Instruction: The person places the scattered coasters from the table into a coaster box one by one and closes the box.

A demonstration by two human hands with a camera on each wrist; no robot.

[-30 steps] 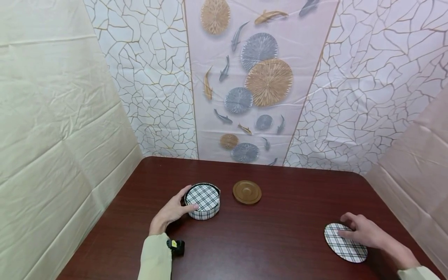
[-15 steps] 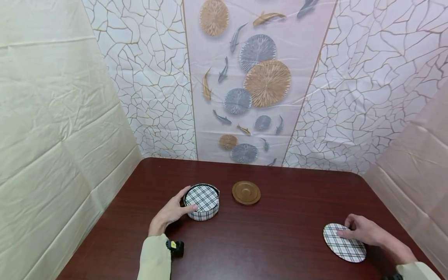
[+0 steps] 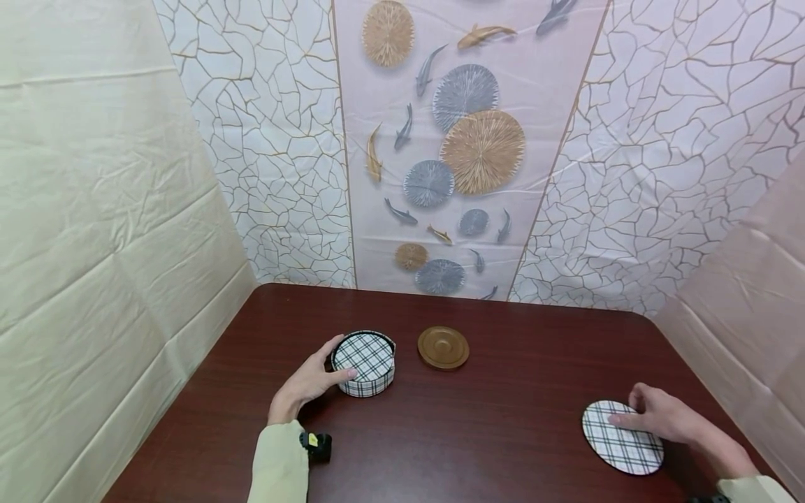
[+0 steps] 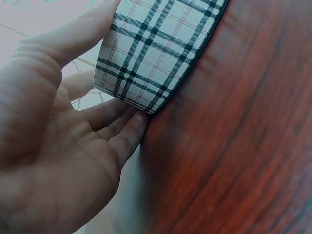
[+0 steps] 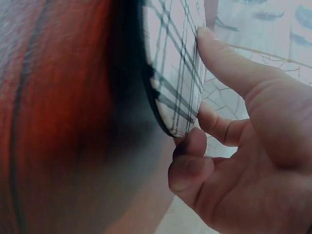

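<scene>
On the left of the table, a round plaid coaster holder carries a plaid coaster at its top. My left hand grips the holder's left side, thumb near the front of the rim and fingers round the back; the left wrist view shows fingertips against the plaid wall. Far to the right, my right hand holds a loose round plaid coaster with a black edge. Its thumb lies on the plaid face, while the other fingers are curled at the edge. Whether this coaster touches the table cannot be told.
A brown round lid-like disc lies right of the holder. The dark red-brown table is bordered by a cream cloth at left, a pale cloth at right and a patterned backdrop behind.
My right fingers have shifted slightly right along the coaster, toward its far right edge. The left hand and holder have kept their places.
</scene>
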